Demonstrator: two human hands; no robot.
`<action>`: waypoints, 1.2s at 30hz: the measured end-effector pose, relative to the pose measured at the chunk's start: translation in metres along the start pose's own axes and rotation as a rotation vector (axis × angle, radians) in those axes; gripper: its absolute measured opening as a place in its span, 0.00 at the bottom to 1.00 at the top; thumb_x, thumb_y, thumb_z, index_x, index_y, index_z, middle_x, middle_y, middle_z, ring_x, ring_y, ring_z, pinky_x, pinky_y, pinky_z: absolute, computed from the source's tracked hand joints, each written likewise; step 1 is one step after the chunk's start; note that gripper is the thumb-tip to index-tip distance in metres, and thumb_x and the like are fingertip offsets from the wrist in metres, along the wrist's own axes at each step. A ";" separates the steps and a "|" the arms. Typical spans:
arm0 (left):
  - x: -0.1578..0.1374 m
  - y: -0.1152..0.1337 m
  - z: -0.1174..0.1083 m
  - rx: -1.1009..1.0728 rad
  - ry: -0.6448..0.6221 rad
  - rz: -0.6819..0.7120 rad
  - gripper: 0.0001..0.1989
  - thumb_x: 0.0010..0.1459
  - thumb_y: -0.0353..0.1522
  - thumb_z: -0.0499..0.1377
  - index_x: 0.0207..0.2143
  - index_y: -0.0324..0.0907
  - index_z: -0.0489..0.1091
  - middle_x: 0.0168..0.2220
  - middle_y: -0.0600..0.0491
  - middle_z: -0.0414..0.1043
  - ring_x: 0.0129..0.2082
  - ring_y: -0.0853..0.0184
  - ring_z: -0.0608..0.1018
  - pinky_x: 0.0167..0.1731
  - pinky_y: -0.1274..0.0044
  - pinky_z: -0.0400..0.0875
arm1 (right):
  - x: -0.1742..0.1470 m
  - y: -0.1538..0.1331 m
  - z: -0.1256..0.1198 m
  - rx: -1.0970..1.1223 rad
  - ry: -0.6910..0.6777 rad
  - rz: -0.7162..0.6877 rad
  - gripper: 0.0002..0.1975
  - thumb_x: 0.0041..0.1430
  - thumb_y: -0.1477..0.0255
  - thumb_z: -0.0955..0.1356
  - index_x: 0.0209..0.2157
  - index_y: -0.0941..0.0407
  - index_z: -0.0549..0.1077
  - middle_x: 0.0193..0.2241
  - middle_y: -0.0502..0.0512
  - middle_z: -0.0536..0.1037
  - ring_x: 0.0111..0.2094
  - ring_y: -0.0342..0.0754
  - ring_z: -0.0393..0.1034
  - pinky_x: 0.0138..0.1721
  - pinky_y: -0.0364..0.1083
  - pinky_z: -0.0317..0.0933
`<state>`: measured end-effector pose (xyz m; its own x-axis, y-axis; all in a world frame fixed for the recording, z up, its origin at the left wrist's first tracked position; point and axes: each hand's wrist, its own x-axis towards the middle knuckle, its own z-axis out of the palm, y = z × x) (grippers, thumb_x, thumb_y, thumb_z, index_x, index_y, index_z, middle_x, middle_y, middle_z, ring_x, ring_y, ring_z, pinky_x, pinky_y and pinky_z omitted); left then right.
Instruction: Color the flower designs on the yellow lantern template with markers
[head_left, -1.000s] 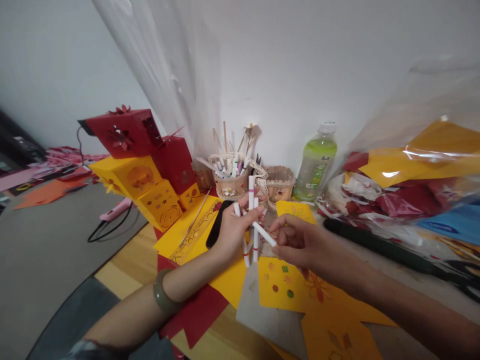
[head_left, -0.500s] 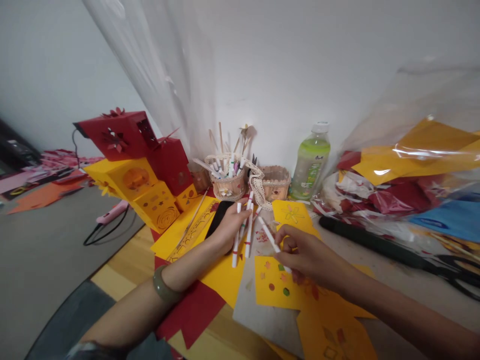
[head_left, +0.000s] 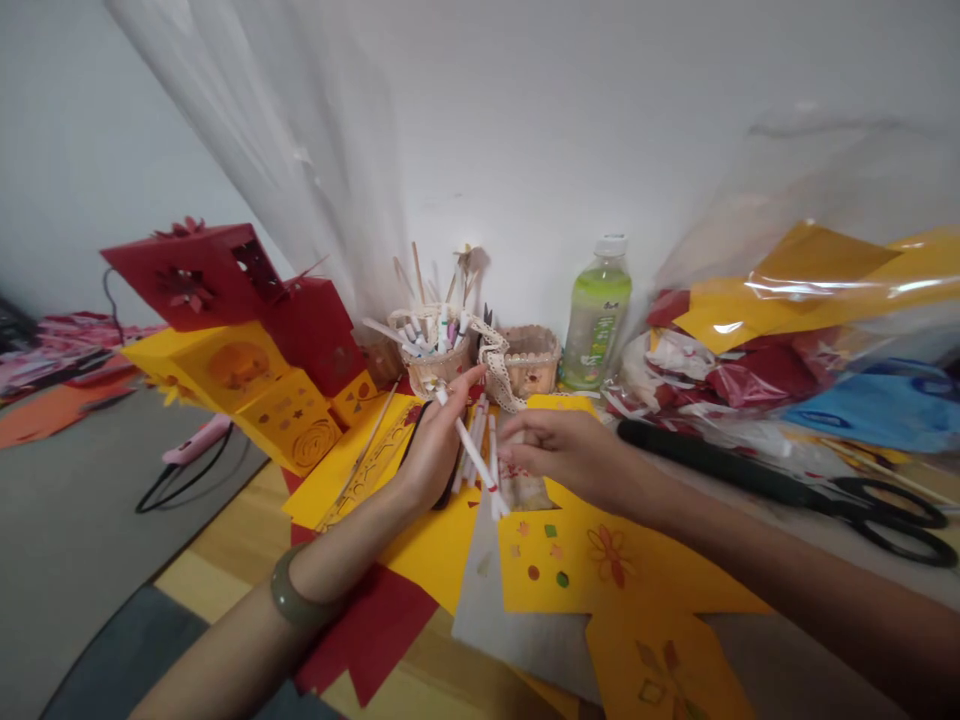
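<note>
White marker (head_left: 472, 446) at centre, over the desk (head_left: 517, 645), slanting down toward our right across the edge of the left hand (head_left: 436, 440). That hand is tilted on its side with fingers reaching forward; marker and hand meet in our view, but we cannot tell whether they grip it. A green bangle (head_left: 289, 602) sits above the wrist.

Right hand (head_left: 566, 452) just across from it, fingers loosely bent; we cannot tell whether they are closed on anything. An upright marker (head_left: 493, 445) shows just beside those fingers. Behind the slanted one we note more markers (head_left: 478, 425), bunched side by side.

Nearer us, a yellow card (head_left: 540, 590) with small coloured shapes. Behind the hands: a basket of markers (head_left: 450, 372), a small basket (head_left: 541, 378) draped with lace (head_left: 495, 362), then a bottle (head_left: 598, 320) of green drink. To our left, a red box (head_left: 225, 290) on a yellow box (head_left: 262, 340).
</note>
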<state>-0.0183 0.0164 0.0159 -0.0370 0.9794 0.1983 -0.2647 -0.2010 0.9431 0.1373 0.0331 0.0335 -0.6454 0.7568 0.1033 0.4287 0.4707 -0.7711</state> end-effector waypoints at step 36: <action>-0.020 0.001 0.002 0.845 -0.365 0.396 0.08 0.55 0.35 0.57 0.32 0.41 0.74 0.26 0.51 0.73 0.24 0.68 0.72 0.27 0.79 0.62 | -0.023 0.003 -0.030 0.626 -0.028 0.080 0.11 0.56 0.66 0.65 0.25 0.58 0.68 0.16 0.45 0.67 0.15 0.35 0.54 0.17 0.37 0.46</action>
<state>-0.0158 -0.0040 0.0139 0.3612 0.8022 0.4753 0.4796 -0.5970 0.6431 0.1726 0.0307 0.0478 -0.6461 0.7630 0.0199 0.0308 0.0521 -0.9982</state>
